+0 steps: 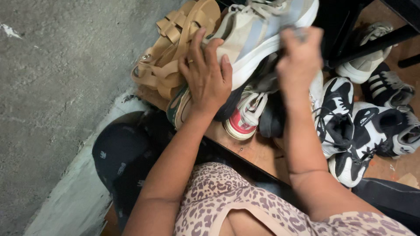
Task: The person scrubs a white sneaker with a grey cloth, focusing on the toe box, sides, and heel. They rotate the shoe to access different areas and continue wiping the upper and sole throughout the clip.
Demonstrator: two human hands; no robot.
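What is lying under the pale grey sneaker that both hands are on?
Under the pale grey sneaker, a red-and-white sneaker and dark shoes show. The left hand and right hand cover the rest beneath it.
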